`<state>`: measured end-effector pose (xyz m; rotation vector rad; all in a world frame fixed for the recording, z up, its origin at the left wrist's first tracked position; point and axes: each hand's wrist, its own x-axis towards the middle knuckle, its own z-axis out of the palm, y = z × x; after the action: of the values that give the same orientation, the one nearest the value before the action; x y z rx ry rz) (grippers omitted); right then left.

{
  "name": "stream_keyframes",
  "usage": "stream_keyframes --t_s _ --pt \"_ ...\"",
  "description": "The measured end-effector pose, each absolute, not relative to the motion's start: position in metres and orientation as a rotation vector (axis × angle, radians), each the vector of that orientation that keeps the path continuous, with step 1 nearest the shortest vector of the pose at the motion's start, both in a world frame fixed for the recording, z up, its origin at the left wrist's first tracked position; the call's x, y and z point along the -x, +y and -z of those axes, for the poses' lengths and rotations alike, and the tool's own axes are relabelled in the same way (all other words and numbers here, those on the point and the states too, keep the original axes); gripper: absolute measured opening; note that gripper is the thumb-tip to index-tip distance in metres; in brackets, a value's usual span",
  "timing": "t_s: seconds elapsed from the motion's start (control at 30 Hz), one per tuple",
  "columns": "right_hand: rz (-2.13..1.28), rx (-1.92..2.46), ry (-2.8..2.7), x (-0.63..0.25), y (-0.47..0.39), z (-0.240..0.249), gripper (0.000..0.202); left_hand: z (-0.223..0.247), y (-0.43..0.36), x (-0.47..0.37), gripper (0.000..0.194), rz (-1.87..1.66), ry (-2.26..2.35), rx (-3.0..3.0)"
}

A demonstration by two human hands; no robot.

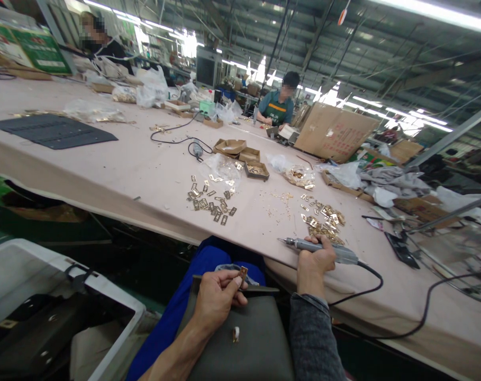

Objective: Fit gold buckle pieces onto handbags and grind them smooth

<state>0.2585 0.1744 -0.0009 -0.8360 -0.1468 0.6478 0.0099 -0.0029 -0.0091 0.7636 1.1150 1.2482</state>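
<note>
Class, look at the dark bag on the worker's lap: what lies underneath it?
Under the dark bag you can see blue cloth over the lap. The left hand rests on its top edge, pinching a small brass fitting. Whatever lies beneath its middle is covered.

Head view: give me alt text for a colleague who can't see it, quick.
A person's left hand pinches a small brass fitting at the top edge of a dark leather bag on their lap, while the right hand grips a corded electric screwdriver over a long pink table strewn with brass hardware.
</note>
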Motion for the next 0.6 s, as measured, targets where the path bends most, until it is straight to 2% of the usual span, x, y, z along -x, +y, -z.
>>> stream_keyframes --t_s 0.6 --pt "-0.666 0.808 -0.189 -0.2591 0.1719 -0.0063 0.033 0.0104 -0.0028 -0.0103 0.043 -1.249 1.117 -0.782"
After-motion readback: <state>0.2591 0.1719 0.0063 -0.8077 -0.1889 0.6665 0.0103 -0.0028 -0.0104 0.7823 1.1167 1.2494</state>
